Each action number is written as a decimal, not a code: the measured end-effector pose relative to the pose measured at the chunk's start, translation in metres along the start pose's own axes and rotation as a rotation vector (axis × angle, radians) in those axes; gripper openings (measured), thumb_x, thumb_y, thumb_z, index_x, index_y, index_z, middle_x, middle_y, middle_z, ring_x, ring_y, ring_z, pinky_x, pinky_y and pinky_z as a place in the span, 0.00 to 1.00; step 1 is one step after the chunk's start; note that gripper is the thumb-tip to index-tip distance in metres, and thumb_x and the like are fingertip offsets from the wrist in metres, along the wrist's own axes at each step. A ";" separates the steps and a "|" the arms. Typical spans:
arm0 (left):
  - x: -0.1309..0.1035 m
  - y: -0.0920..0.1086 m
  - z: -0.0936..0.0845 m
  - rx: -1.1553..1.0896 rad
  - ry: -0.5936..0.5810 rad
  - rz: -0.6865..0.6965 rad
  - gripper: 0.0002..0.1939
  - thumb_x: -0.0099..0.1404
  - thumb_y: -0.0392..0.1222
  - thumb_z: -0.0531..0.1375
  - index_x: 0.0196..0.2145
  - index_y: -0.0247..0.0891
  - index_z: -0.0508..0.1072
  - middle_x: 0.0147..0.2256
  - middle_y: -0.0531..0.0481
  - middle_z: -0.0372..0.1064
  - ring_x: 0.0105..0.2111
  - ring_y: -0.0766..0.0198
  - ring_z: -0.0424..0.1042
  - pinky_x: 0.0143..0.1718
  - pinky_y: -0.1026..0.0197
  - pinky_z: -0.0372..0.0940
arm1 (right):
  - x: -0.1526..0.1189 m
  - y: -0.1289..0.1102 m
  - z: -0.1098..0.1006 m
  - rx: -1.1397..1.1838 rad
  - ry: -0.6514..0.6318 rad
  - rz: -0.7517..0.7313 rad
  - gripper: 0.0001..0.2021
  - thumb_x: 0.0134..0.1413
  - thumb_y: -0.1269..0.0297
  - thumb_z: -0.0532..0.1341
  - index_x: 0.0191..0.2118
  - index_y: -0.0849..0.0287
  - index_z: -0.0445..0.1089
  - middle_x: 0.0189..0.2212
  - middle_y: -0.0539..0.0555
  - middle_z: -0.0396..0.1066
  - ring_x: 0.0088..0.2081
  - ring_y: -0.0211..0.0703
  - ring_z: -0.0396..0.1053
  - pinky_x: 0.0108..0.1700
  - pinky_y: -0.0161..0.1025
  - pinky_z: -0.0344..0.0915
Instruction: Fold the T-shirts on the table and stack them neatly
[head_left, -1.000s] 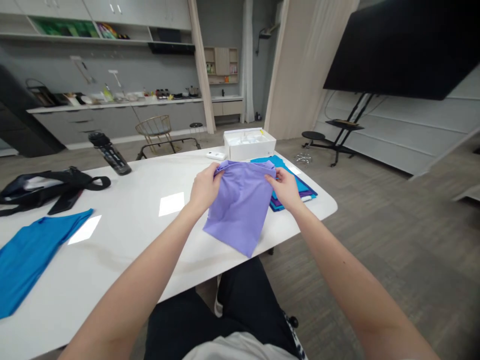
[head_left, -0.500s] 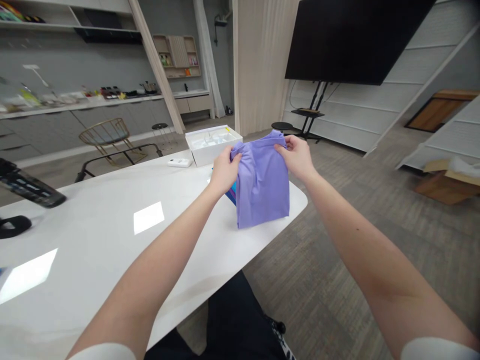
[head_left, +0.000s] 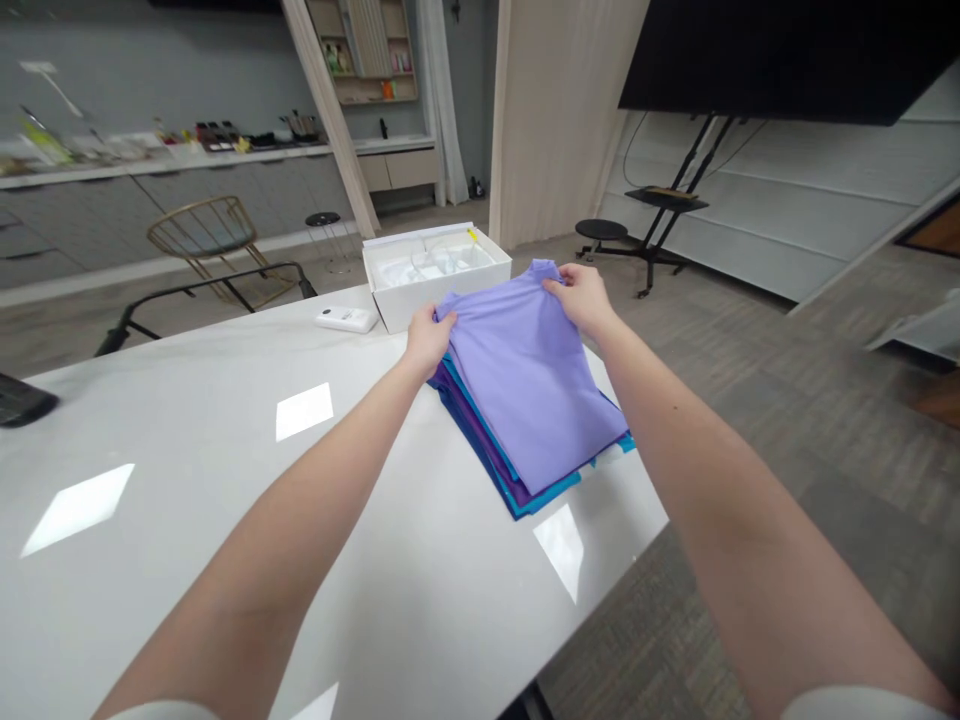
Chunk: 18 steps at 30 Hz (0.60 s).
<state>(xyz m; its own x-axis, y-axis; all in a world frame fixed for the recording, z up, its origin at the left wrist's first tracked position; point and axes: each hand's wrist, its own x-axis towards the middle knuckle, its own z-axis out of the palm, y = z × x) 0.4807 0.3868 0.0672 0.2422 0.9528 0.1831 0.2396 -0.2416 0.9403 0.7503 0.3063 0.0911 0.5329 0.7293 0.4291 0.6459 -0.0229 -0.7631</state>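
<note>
A folded lavender garment [head_left: 525,375], its exact kind unclear, is stretched between my two hands. My left hand [head_left: 429,342] pinches its far left corner, and my right hand [head_left: 585,298] grips the far right corner. The near part of the cloth rests on a stack of folded blue, purple and turquoise garments [head_left: 480,440], while the far edge is lifted. Most of the stack's top is hidden under the lavender cloth. The stack lies on the white table [head_left: 405,560] near its right end.
Behind the stack stands an open white box [head_left: 420,300] with clear plastic inside. A white remote-like device [head_left: 346,319] lies left of it. At the table's far left is a dark cylindrical object [head_left: 26,402]. A black stool [head_left: 600,230] and a screen stand [head_left: 667,205] are beyond.
The lavender garment has gone from hanging upright to lying slanted over the stack, whose coloured layers now show. The view has turned down and closer to the table.
</note>
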 end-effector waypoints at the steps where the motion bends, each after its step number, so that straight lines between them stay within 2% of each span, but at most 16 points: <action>1: 0.008 -0.013 0.000 0.037 0.003 -0.006 0.09 0.64 0.43 0.62 0.40 0.36 0.74 0.33 0.50 0.73 0.35 0.61 0.72 0.40 0.59 0.69 | 0.004 0.007 0.012 -0.007 -0.017 0.010 0.15 0.52 0.53 0.66 0.38 0.61 0.76 0.28 0.52 0.73 0.33 0.44 0.68 0.45 0.45 0.68; 3: 0.020 -0.033 0.001 0.118 0.000 -0.014 0.10 0.64 0.43 0.61 0.41 0.36 0.74 0.36 0.48 0.75 0.39 0.60 0.73 0.44 0.58 0.69 | 0.010 0.018 0.034 -0.039 -0.035 0.024 0.14 0.53 0.54 0.66 0.38 0.61 0.76 0.28 0.53 0.73 0.33 0.45 0.69 0.46 0.46 0.68; 5: 0.025 -0.044 0.003 0.221 -0.008 -0.019 0.13 0.65 0.44 0.60 0.45 0.36 0.74 0.41 0.45 0.76 0.42 0.57 0.74 0.48 0.55 0.68 | 0.012 0.028 0.051 -0.094 -0.043 0.029 0.14 0.55 0.56 0.65 0.40 0.62 0.76 0.31 0.55 0.74 0.35 0.47 0.70 0.49 0.48 0.68; 7: 0.020 -0.047 0.005 0.347 0.017 0.021 0.18 0.66 0.42 0.60 0.52 0.35 0.71 0.48 0.39 0.74 0.49 0.53 0.73 0.53 0.49 0.66 | 0.008 0.035 0.064 -0.164 -0.064 0.030 0.16 0.55 0.58 0.65 0.46 0.62 0.75 0.38 0.59 0.75 0.42 0.51 0.71 0.53 0.52 0.66; 9: 0.008 -0.043 0.008 0.481 0.061 0.154 0.24 0.68 0.40 0.58 0.61 0.35 0.65 0.58 0.33 0.68 0.59 0.49 0.67 0.60 0.44 0.60 | -0.003 0.038 0.071 -0.237 -0.092 0.031 0.23 0.53 0.60 0.67 0.54 0.61 0.72 0.48 0.63 0.72 0.50 0.56 0.70 0.57 0.57 0.64; 11: -0.007 -0.034 0.012 0.587 0.026 0.354 0.26 0.70 0.38 0.56 0.65 0.37 0.62 0.66 0.34 0.59 0.66 0.48 0.59 0.66 0.43 0.53 | -0.017 0.038 0.071 -0.282 -0.104 0.002 0.27 0.53 0.60 0.67 0.59 0.59 0.69 0.55 0.65 0.67 0.56 0.60 0.66 0.60 0.60 0.62; 13: -0.024 -0.026 0.016 0.649 -0.140 0.494 0.23 0.72 0.40 0.54 0.64 0.38 0.65 0.67 0.37 0.58 0.66 0.50 0.58 0.67 0.45 0.51 | -0.033 0.035 0.065 -0.263 -0.119 -0.076 0.23 0.57 0.58 0.65 0.57 0.58 0.71 0.56 0.64 0.67 0.57 0.59 0.66 0.61 0.59 0.62; 15: -0.039 -0.022 0.019 0.698 -0.319 0.519 0.22 0.74 0.43 0.52 0.62 0.36 0.69 0.65 0.37 0.62 0.65 0.50 0.62 0.67 0.47 0.52 | -0.051 0.032 0.054 -0.205 -0.201 -0.152 0.18 0.60 0.56 0.62 0.53 0.58 0.73 0.53 0.62 0.70 0.52 0.54 0.70 0.59 0.54 0.65; 16: -0.046 -0.021 0.018 0.725 -0.371 0.504 0.22 0.75 0.45 0.52 0.61 0.35 0.69 0.65 0.36 0.63 0.64 0.49 0.62 0.67 0.46 0.53 | -0.060 0.031 0.047 -0.184 -0.259 -0.173 0.18 0.61 0.55 0.61 0.52 0.57 0.74 0.50 0.61 0.72 0.50 0.52 0.71 0.58 0.52 0.66; 18: -0.062 -0.023 0.014 0.779 -0.395 0.476 0.24 0.76 0.47 0.51 0.62 0.34 0.68 0.65 0.35 0.63 0.65 0.48 0.62 0.67 0.43 0.52 | -0.080 0.030 0.031 -0.191 -0.359 -0.189 0.18 0.62 0.54 0.61 0.53 0.57 0.74 0.49 0.60 0.74 0.48 0.51 0.73 0.56 0.50 0.68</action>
<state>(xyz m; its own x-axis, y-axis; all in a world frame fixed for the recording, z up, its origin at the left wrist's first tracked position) 0.4733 0.3310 0.0299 0.7350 0.6300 0.2506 0.5527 -0.7708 0.3170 0.7100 0.2685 0.0191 0.1943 0.9233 0.3314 0.8209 0.0319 -0.5701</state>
